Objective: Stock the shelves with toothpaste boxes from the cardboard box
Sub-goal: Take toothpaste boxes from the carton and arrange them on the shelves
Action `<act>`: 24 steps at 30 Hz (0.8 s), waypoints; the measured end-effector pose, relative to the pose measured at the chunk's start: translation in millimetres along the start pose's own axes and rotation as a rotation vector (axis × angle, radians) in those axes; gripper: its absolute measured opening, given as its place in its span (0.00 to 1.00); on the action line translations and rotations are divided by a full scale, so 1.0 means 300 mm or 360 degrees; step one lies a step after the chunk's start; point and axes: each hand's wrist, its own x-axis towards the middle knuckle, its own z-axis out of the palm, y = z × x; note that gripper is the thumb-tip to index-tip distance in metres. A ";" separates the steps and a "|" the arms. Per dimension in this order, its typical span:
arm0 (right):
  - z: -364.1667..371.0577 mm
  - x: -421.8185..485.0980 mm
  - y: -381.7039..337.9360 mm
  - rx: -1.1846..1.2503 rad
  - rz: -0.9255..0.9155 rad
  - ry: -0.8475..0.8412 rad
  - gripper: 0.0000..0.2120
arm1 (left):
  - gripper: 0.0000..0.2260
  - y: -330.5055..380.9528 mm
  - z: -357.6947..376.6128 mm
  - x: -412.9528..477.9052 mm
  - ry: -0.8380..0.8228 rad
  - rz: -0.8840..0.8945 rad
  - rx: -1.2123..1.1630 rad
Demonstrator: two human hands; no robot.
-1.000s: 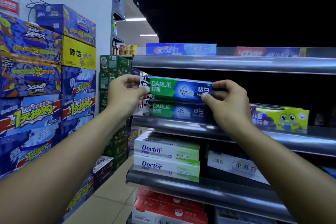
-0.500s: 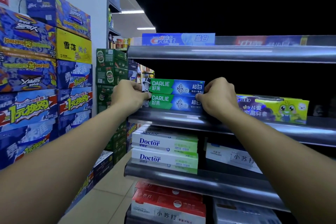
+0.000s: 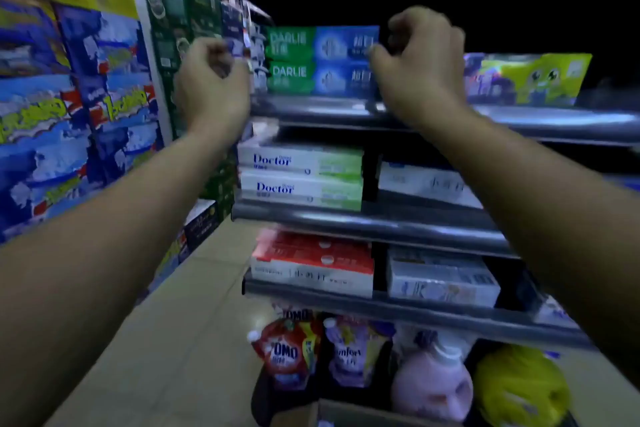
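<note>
Two green-and-blue Darlie toothpaste boxes are stacked at the left end of a metal shelf (image 3: 311, 109), the top Darlie box (image 3: 322, 42) lying on the lower Darlie box (image 3: 322, 78). My left hand (image 3: 211, 87) hovers just left of the stack with its fingers curled and holds nothing. My right hand (image 3: 422, 73) is at the stack's right end, fingers curled and empty, its thumb at the box ends. The open edge of the cardboard box (image 3: 349, 414) shows at the bottom of the view; what is inside it is hidden.
A yellow-green children's toothpaste box (image 3: 533, 78) sits right of the stack. White Doctor boxes (image 3: 301, 177) and red boxes (image 3: 311, 260) fill the lower shelves, with detergent pouches (image 3: 287, 354) at the bottom. Stacked blue cartons (image 3: 69, 97) line the left side of the tiled aisle (image 3: 194, 322).
The top Darlie box was set down on the lower one and both hands let go of it, drawing back a little. The view has tilted down, and the cardboard box's edge now shows.
</note>
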 end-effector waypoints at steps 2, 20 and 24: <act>-0.031 -0.111 0.045 0.0118 -0.0183 0.0075 0.14 | 0.05 -0.047 -0.047 -0.128 -0.0009 0.0239 -0.0088; 0.111 -1.214 0.631 0.0529 0.1012 -0.0911 0.06 | 0.20 -0.540 -0.132 -1.674 -0.1851 -0.0532 0.1044; 0.105 -1.263 0.687 0.0499 0.1100 -0.1022 0.02 | 0.44 -0.605 -0.139 -1.786 -0.2254 -0.0444 0.1418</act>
